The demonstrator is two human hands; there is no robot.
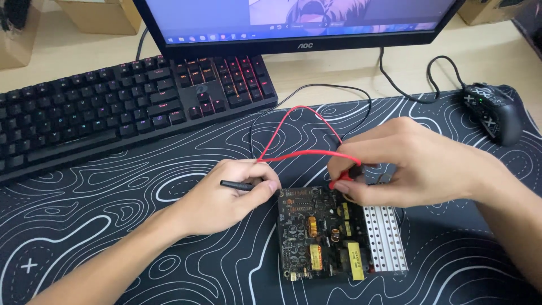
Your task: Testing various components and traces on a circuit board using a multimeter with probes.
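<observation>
My left hand (226, 200) pinches a slim black probe (236, 184), my right hand (406, 164) grips a red probe (340, 181) on the dark circuit board (316, 234) near the patterned mat's (113, 226) front edge.

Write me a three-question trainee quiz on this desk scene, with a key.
1. True or false: the left hand holds a black probe.
2. What colour is the lead that runs to the right hand? A green, B red, C white.
3. Fill in: the circuit board lies on a patterned desk ____.

Key: 1 true. 2 B. 3 mat.
</observation>
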